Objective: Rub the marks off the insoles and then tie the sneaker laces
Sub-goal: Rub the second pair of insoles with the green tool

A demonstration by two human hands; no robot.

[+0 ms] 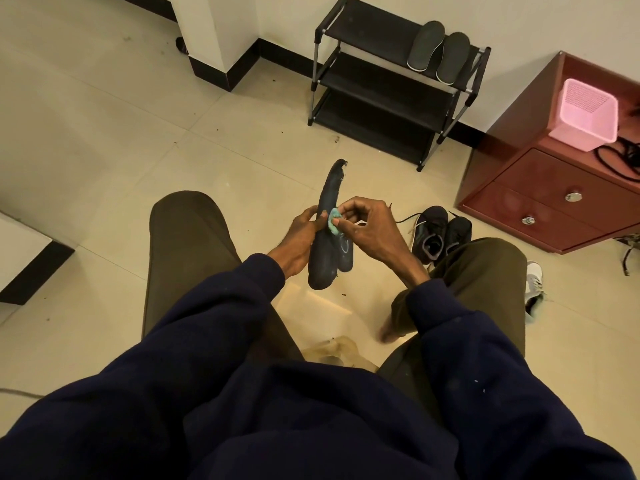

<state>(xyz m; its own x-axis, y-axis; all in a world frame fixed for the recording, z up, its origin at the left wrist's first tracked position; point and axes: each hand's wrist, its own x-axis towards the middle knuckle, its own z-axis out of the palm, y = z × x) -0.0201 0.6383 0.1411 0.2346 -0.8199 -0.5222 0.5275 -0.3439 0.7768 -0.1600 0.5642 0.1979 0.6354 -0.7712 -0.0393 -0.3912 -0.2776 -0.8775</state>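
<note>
Risk: left grip [304,233] clamped insoles [323,244] midway, right grip [363,226] pinched eraser [334,221]; unsupported far end could buckle under rubbing.

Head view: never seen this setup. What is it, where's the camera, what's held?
No robot here: a seated person wears one head camera looking down at their own hands. The left hand grips a dark insole, a second insole behind it. The right hand pinches a small teal pad in its fingers, against the insole. On the floor by the right leg: dark sneakers, laces loose. Beyond: a shoe rack holding two more insoles, and a pink basket on a red cabinet.
</note>
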